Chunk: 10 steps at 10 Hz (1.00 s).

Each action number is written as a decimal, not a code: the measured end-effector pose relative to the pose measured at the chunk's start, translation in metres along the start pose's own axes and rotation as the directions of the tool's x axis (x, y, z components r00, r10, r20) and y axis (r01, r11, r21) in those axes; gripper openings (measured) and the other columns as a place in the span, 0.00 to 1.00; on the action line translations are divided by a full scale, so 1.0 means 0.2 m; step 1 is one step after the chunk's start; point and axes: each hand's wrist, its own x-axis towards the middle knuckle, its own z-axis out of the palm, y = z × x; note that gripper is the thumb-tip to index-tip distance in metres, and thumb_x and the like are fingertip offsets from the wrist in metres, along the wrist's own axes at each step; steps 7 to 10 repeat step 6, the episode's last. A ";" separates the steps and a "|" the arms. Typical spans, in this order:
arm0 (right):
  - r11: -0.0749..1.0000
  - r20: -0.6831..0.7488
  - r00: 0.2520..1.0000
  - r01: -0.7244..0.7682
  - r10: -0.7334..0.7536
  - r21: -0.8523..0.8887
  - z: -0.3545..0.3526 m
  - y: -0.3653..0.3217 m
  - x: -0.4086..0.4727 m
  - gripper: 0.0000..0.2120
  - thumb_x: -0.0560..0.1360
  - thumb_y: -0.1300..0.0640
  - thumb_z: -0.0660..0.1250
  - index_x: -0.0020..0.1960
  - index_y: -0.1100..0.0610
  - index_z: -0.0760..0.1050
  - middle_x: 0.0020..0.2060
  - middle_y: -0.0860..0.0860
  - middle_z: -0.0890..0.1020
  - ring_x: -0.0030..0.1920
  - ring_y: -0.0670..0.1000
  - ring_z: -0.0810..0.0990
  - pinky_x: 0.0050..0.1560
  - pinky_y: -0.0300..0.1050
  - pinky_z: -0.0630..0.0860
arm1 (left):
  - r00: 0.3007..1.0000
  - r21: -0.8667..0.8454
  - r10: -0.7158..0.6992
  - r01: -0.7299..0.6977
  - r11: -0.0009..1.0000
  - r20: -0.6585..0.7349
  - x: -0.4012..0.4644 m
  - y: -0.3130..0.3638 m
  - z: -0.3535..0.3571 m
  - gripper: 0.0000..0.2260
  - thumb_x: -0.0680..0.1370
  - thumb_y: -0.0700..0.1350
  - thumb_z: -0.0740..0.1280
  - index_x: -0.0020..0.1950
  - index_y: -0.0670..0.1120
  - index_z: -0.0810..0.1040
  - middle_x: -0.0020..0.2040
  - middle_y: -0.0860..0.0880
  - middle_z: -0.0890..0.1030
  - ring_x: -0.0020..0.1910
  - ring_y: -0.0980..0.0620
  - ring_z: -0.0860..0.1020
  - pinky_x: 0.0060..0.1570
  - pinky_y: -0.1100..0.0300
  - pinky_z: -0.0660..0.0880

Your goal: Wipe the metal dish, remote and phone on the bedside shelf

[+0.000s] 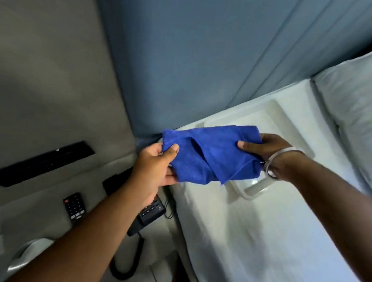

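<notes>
Both hands hold a blue cloth [211, 154] stretched between them above the bed's edge. My left hand [155, 169] pinches its left corner, and my right hand [264, 148], with a bangle on the wrist, grips its right side. Beneath the cloth a metal dish [279, 125] lies on the white sheet, partly hidden. On the grey bedside shelf [37, 208] at lower left lies a black remote [74, 206]. A black corded phone [148, 214] sits beside it, partly covered by my left forearm.
A white pillow [366, 97] lies at the right on the bed [260, 250]. A blue padded headboard [200, 51] rises behind. A dark panel [35, 165] is set in the grey wall. The phone's coiled cord [127, 264] hangs down. A rounded metal object [26, 255] shows at lower left.
</notes>
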 end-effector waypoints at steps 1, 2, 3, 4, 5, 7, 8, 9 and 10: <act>0.910 -0.172 0.982 0.004 -0.083 -0.414 -0.33 -0.07 0.21 0.15 0.62 0.48 0.79 0.42 0.53 0.79 0.36 0.49 0.82 0.36 0.50 0.81 0.39 0.41 0.75 | 0.998 -0.005 -0.043 0.044 0.999 0.056 0.13 -0.02 0.40 0.05 0.81 0.43 0.64 0.55 0.46 0.78 0.51 0.45 0.85 0.43 0.46 0.86 0.35 0.54 0.81; 0.784 -0.244 0.966 -0.083 -0.089 -0.615 -0.49 -0.06 0.34 0.16 0.61 0.44 0.78 0.38 0.51 0.75 0.37 0.50 0.81 0.36 0.51 0.77 0.40 0.44 0.71 | 0.991 -0.011 -0.111 0.112 0.994 0.076 0.23 -0.07 0.66 0.05 0.82 0.42 0.63 0.55 0.44 0.77 0.49 0.44 0.84 0.40 0.47 0.86 0.33 0.55 0.82; 0.702 -0.217 0.974 -0.110 -0.064 -0.704 -0.63 0.05 0.53 0.17 0.63 0.44 0.76 0.42 0.53 0.76 0.44 0.53 0.81 0.38 0.52 0.77 0.38 0.44 0.70 | 0.967 0.007 -0.248 0.248 0.969 0.063 0.36 -0.19 0.95 0.03 0.82 0.39 0.62 0.54 0.45 0.74 0.44 0.46 0.82 0.40 0.48 0.85 0.32 0.55 0.82; 0.676 -0.155 0.987 -0.084 -0.045 -0.732 -0.62 0.12 0.58 0.21 0.67 0.47 0.75 0.55 0.55 0.76 0.54 0.54 0.80 0.47 0.55 0.77 0.47 0.46 0.72 | 0.945 0.083 -0.326 0.323 0.943 0.019 0.39 -0.24 1.04 0.08 0.81 0.39 0.63 0.60 0.46 0.73 0.47 0.47 0.81 0.48 0.46 0.81 0.45 0.53 0.82; 0.655 -0.155 0.969 0.009 -0.192 -0.755 -0.62 0.05 0.42 0.24 0.73 0.52 0.70 0.66 0.57 0.70 0.62 0.56 0.77 0.58 0.58 0.76 0.60 0.50 0.72 | 0.986 0.380 -0.122 0.155 0.912 -0.111 0.34 -0.24 1.01 0.14 0.79 0.40 0.64 0.65 0.43 0.72 0.59 0.44 0.81 0.56 0.44 0.79 0.49 0.57 0.74; 0.681 -0.108 0.933 0.168 -0.344 -0.713 -0.63 -0.07 0.24 0.20 0.75 0.54 0.68 0.65 0.55 0.71 0.60 0.53 0.78 0.58 0.56 0.78 0.59 0.45 0.73 | 0.981 0.554 0.092 0.017 0.832 -0.169 0.23 -0.14 0.88 0.16 0.80 0.42 0.64 0.68 0.43 0.71 0.65 0.44 0.78 0.63 0.42 0.76 0.53 0.57 0.71; 0.681 -0.108 0.933 0.168 -0.344 -0.713 -0.63 -0.07 0.24 0.20 0.75 0.54 0.68 0.65 0.55 0.71 0.60 0.53 0.78 0.58 0.56 0.78 0.59 0.45 0.73 | 0.981 0.554 0.092 0.017 0.832 -0.169 0.23 -0.14 0.88 0.16 0.80 0.42 0.64 0.68 0.43 0.71 0.65 0.44 0.78 0.63 0.42 0.76 0.53 0.57 0.71; 0.681 -0.108 0.933 0.168 -0.344 -0.713 -0.63 -0.07 0.24 0.20 0.75 0.54 0.68 0.65 0.55 0.71 0.60 0.53 0.78 0.58 0.56 0.78 0.59 0.45 0.73 | 0.981 0.554 0.092 0.017 0.832 -0.169 0.23 -0.14 0.88 0.16 0.80 0.42 0.64 0.68 0.43 0.71 0.65 0.44 0.78 0.63 0.42 0.76 0.53 0.57 0.71; 0.681 -0.108 0.933 0.168 -0.344 -0.713 -0.63 -0.07 0.24 0.20 0.75 0.54 0.68 0.65 0.55 0.71 0.60 0.53 0.78 0.58 0.56 0.78 0.59 0.45 0.73 | 0.981 0.554 0.092 0.017 0.832 -0.169 0.23 -0.14 0.88 0.16 0.80 0.42 0.64 0.68 0.43 0.71 0.65 0.44 0.78 0.63 0.42 0.76 0.53 0.57 0.71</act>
